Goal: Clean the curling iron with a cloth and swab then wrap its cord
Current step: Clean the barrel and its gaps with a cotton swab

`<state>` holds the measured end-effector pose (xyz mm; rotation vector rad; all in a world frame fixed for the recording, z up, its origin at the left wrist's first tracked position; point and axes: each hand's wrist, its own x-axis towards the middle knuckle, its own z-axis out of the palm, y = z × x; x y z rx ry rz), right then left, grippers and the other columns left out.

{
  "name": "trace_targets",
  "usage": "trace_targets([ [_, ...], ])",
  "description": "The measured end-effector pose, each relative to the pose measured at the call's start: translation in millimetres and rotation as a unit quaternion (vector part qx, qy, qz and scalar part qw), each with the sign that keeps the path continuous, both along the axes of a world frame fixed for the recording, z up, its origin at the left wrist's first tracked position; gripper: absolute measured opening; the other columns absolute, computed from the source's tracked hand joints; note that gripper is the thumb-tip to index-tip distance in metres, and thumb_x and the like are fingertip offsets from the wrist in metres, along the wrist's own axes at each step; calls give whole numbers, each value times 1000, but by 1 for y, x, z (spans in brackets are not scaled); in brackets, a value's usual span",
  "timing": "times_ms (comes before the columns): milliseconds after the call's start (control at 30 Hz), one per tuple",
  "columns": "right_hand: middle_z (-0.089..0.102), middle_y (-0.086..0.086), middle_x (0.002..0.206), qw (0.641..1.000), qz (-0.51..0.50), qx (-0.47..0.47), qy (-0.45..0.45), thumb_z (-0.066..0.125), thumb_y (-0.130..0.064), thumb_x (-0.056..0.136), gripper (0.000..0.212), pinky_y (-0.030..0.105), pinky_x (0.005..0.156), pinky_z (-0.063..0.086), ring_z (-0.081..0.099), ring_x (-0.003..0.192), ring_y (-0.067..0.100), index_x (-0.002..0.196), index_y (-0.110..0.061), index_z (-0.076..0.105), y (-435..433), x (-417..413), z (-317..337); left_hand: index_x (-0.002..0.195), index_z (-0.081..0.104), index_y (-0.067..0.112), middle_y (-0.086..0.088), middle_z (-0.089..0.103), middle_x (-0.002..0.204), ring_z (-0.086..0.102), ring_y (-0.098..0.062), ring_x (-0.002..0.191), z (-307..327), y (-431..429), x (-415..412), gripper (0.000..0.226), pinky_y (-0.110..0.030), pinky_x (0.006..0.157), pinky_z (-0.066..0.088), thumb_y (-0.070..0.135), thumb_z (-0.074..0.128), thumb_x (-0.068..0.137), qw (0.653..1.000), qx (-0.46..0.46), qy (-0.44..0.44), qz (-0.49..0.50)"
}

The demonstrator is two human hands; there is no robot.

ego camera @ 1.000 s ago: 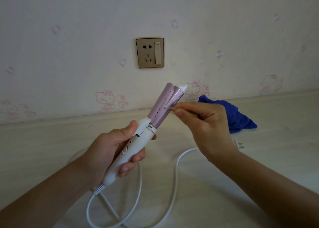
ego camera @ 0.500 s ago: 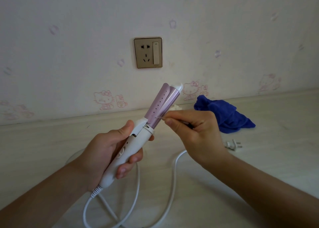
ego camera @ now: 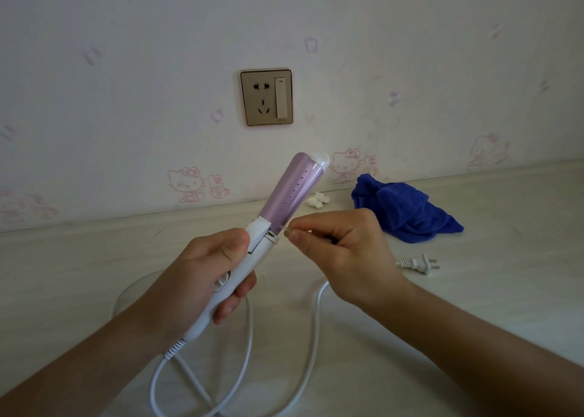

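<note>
Both hands are busy: the left hand grips the raised curling iron, the right hand pinches a swab (barely visible) whose thin stem could snap if pressed hard.

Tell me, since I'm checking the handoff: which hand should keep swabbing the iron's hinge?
Right hand: it pinches the swab beside the hinge, while the left hand grips the curling iron.

Cord loops across near counter.

home: cartoon wallpaper, wall socket.
</note>
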<state>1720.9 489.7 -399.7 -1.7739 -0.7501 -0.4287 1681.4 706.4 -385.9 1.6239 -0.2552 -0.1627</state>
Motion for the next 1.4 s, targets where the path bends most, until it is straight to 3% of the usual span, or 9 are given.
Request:
trace_targets([
  [233, 50, -14, 51, 1000, -18, 13, -1, 68, -6, 96, 16, 22, 49, 37, 42, 46, 7, 89, -9, 81, 2, -2, 0, 81, 69, 22, -12, 57, 66, 39, -20, 41, 1, -1, 0, 38, -25, 40, 31, 58, 59, 84, 1000, 0, -27, 0],
  [433, 58, -1, 55, 1000, -21, 12, -19, 69, -6, 95, 14, 29, 48, 40, 45, 47, 14, 91, -7, 82, -2, -1, 6, 78, 67, 19, -14, 56, 66, 39, -19, 39, 1, -2, 0, 38, -24, 40, 33, 56, 58, 85, 1000, -12, -19, -6],
  [567, 54, -16, 53, 1000, -25, 5, -8, 70, -7, 95, 16, 15, 52, 38, 46, 47, 6, 84, -14, 79, -7, 3, 8, 75, 70, 22, -15, 54, 64, 39, -18, 37, 4, -1, 0, 39, -22, 40, 34, 54, 53, 91, 1000, -27, -3, -6],
  [767, 56, -1, 52, 996, -68, 56, 12, 71, -9, 96, 18, 24, 48, 41, 44, 47, 10, 85, -19, 81, -14, 9, 11, 76, 68, 19, -16, 52, 65, 37, -19, 38, 1, 0, 0, 37, -22, 40, 32, 48, 50, 91, 1000, -18, 2, -1],
  [867, 50, -7, 51, 1000, -28, 4, -2, 69, -12, 95, 16, 24, 48, 37, 41, 46, 10, 85, -18, 80, -1, 0, 7, 78, 66, 16, -16, 53, 66, 38, -19, 39, 0, -1, 0, 36, -23, 40, 31, 46, 51, 90, 1000, -12, -4, 5],
  [1033, 45, -7, 47, 995, -69, 64, 33, 71, -6, 95, 21, 26, 48, 36, 38, 47, 9, 77, -13, 79, -12, 12, 9, 79, 67, 17, -13, 54, 64, 37, -19, 39, 0, 0, 2, 35, -23, 39, 32, 46, 51, 91, 999, -15, -23, 17],
  [1200, 44, -14, 47, 998, -43, 30, 27, 70, -6, 94, 17, 22, 48, 35, 36, 44, 5, 80, -9, 78, -5, 5, 7, 78, 69, 20, -12, 54, 62, 37, -19, 40, -3, -1, 2, 33, -22, 38, 31, 44, 51, 91, 998, -16, -44, 32],
  [1300, 51, 1, 49, 994, -74, 71, 25, 70, -7, 96, 20, 25, 47, 37, 40, 46, 17, 79, -13, 79, -13, 11, 11, 78, 69, 22, -12, 53, 62, 36, -19, 40, -4, -1, 1, 32, -22, 40, 31, 45, 52, 92, 999, -10, -41, 22],
  [1400, 48, -1, 50, 998, -47, 33, 12, 68, -8, 96, 23, 23, 50, 36, 39, 47, 8, 74, -11, 75, -5, 4, 10, 76, 68, 23, -11, 54, 63, 37, -20, 41, -4, -2, 0, 34, -23, 40, 31, 54, 58, 88, 999, 0, -48, 17],
])
